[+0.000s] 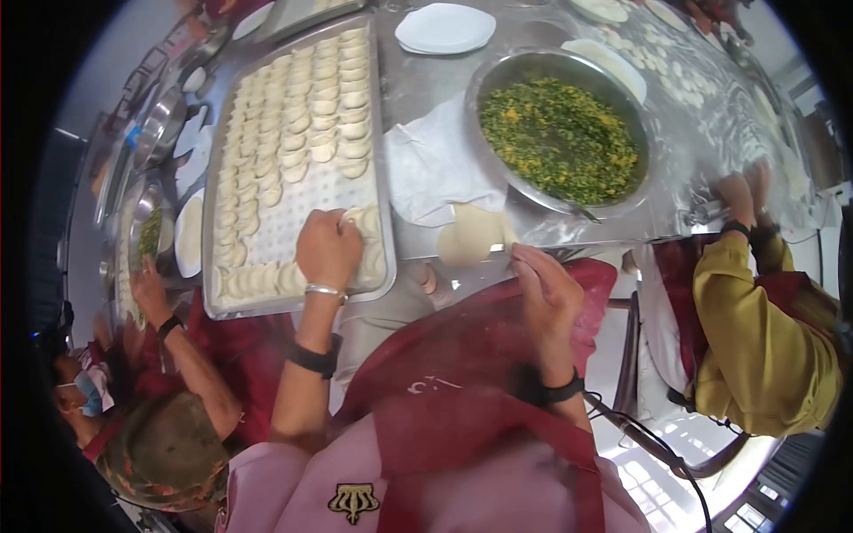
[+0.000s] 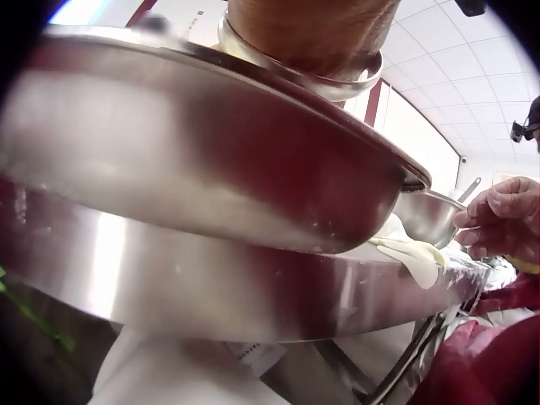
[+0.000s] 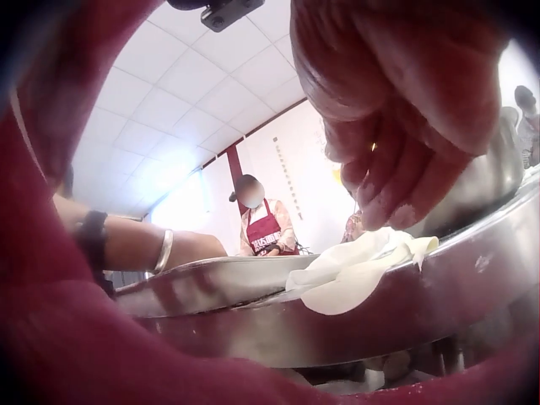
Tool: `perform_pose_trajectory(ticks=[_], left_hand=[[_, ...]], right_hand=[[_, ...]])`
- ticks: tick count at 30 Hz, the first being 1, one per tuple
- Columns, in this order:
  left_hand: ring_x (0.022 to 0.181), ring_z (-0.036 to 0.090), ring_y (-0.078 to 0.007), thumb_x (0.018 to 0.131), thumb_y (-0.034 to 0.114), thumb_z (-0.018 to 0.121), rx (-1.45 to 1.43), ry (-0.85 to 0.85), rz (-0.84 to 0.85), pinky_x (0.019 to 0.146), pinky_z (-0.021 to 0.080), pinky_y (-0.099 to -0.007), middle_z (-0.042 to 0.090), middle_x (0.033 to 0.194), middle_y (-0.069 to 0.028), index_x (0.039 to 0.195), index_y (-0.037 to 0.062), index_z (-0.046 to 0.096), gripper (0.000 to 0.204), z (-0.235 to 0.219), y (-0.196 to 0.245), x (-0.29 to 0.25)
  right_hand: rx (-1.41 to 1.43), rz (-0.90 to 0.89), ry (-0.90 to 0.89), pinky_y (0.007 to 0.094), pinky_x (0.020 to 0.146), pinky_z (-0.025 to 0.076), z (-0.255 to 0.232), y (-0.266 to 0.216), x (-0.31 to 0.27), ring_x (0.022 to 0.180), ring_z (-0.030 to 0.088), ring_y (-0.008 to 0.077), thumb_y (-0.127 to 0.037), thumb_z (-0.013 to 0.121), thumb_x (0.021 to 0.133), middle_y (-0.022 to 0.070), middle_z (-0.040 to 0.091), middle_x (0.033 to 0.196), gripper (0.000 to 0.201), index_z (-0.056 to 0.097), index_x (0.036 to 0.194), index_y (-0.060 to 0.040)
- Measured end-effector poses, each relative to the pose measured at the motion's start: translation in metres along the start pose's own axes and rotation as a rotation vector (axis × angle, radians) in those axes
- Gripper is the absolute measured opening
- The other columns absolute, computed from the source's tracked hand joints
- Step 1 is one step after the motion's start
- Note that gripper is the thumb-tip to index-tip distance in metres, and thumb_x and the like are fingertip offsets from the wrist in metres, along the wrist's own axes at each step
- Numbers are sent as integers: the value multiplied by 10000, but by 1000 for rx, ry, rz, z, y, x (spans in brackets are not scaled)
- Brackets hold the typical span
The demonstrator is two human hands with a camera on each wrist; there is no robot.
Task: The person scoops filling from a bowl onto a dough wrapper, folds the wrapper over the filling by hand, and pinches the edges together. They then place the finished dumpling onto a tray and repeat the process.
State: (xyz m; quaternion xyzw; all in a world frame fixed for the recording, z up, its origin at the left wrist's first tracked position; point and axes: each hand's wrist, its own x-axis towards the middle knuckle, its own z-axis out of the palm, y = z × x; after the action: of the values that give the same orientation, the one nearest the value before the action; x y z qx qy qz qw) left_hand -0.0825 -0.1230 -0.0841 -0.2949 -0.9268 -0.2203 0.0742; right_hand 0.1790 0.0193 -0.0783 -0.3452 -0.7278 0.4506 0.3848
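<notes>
Over the front right of a metal tray (image 1: 388, 222), my left hand (image 1: 329, 253) is lowered among pale folded dumplings (image 1: 324, 115), its fingers bent downward. What those fingertips hold is hidden, and I cannot tell. In the left wrist view the tray's side (image 2: 211, 143) covers the fingers. My right hand (image 1: 549, 298) is at the table's front edge, fingers loosely bent and nothing visible in them. Its fingertips come close beside a thin round dough wrapper (image 1: 466, 235). That wrapper (image 3: 342, 287) droops over the edge in the right wrist view, below the fingers.
A wide steel bowl (image 1: 647, 142) of chopped green and yellow filling stands behind the wrapper. A white cloth (image 1: 435, 169) lies between bowl and tray. White plates (image 1: 444, 28) sit farther back. Other people work at both sides, one in a yellow sleeve (image 1: 746, 302) at the right.
</notes>
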Motion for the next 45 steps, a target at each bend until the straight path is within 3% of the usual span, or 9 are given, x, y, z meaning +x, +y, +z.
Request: perform_pose_trajectory(ticks=[4, 14, 17, 20, 23, 25, 27, 32, 45], left_hand=[[773, 662, -310, 803, 190, 683, 30, -116, -22, 701, 520, -402, 674, 917, -167, 1042, 42, 723, 284, -16, 4, 3], [937, 659, -320, 806, 55, 645, -292, 126, 286, 860, 519, -397, 633, 1165, -197, 1154, -50, 630, 364, -71, 40, -34], [994, 653, -331, 815, 62, 641, -517, -27, 282, 896, 515, -395, 639, 1143, -199, 1122, -59, 641, 330, -76, 65, -53], [916, 681, -224, 871, -4, 610, -794, -356, 240, 852, 547, -320, 641, 1173, -153, 1160, -72, 613, 297, -58, 77, -74], [963, 687, -241, 941, 68, 594, -1392, -959, -489, 904, 558, -338, 640, 1155, -163, 1157, -99, 580, 273, -46, 94, -82], [1022, 671, -270, 974, 126, 583, -1181, -955, 89, 947, 550, -368, 631, 1146, -175, 1168, -109, 558, 305, -6, 73, -85], [1073, 650, -297, 995, 164, 579, -1168, -914, 157, 977, 539, -397, 620, 1143, -189, 1169, -112, 546, 328, 29, 62, -91], [1144, 603, -327, 997, 191, 595, -1691, -785, -937, 1014, 511, -440, 595, 1137, -225, 1160, -95, 540, 333, 41, 86, -87], [911, 643, -178, 961, 175, 643, -1616, -589, -878, 859, 542, -337, 646, 975, -93, 1012, -9, 611, 193, 29, 108, -89]], right_hand=[[-299, -275, -33, 399, 948, 510, 8, 16, 12, 1117, 639, 346, -4, 742, 771, 166, 688, 1161, 336, 692, 1102, -22], [-541, -306, -64, 490, 1052, 416, 20, 26, 22, 1222, 555, 386, -39, 763, 732, 169, 650, 1229, 384, 677, 1106, -22], [-488, -317, -56, 468, 1013, 451, 16, 39, 26, 1182, 586, 369, -35, 745, 752, 166, 681, 1163, 291, 698, 1038, -19], [-349, -201, -48, 441, 968, 485, 13, 36, 30, 1135, 617, 355, -25, 719, 783, 159, 699, 1120, 193, 709, 976, -14], [-157, 16, -60, 427, 947, 498, 14, 19, 28, 1109, 631, 352, -13, 695, 808, 156, 701, 1115, 156, 709, 964, -10], [-105, 129, -83, 427, 954, 495, 16, 13, 26, 1111, 630, 354, -9, 686, 819, 159, 697, 1124, 173, 703, 991, -5], [-334, -135, -33, 433, 961, 491, 19, 17, 28, 1116, 628, 358, -1, 680, 815, 166, 694, 1127, 203, 699, 1017, -3], [-454, -390, -137, 450, 1000, 469, 21, 10, 29, 1183, 594, 368, 19, 681, 776, 168, 674, 1178, 309, 685, 1085, -8], [-355, -309, -296, 460, 1091, 389, 40, 8, 31, 1306, 504, 376, -30, 677, 801, 197, 618, 1293, 381, 655, 1179, 11]])
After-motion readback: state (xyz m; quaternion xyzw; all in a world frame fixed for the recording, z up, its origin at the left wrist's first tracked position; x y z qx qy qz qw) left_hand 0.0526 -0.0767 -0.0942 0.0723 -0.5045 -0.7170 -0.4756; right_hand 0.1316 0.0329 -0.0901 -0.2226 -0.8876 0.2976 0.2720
